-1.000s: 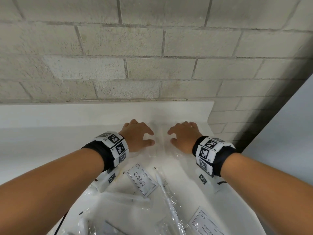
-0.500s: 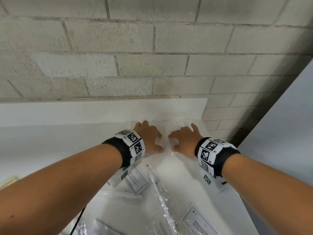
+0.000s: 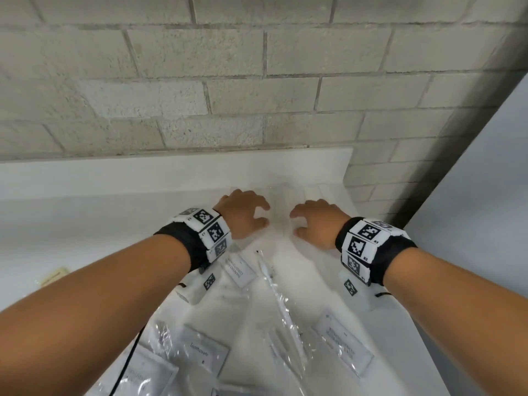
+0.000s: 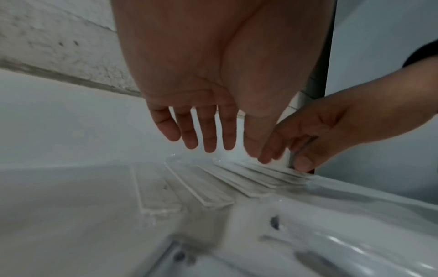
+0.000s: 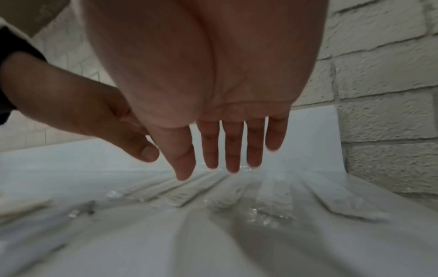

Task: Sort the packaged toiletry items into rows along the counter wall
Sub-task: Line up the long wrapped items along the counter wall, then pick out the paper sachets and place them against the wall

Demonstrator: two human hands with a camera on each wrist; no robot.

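Several long clear-wrapped white packets (image 3: 281,195) lie side by side in a row against the white backsplash; both wrist views show them as flat strips (image 4: 213,189) (image 5: 270,193). My left hand (image 3: 245,215) (image 4: 203,131) hovers over the row's left part, fingers straight and spread, holding nothing. My right hand (image 3: 317,221) (image 5: 227,150) is over the right part, fingers straight and pointing down, tips close above the packets. Whether they touch the wrap is unclear.
Nearer me the white counter (image 3: 85,230) holds loose sachets: one labelled Toothpaste (image 3: 204,352), a shampoo sachet (image 3: 238,268), a wrapped toothbrush (image 3: 274,287), another sachet (image 3: 343,341). A block wall (image 3: 257,95) stands behind; the counter ends at right (image 3: 347,190).
Both hands stayed over the row by the backsplash, shifting slightly left, then right, with the fingers lifting off the packets a little. The head view moved closer and lower.
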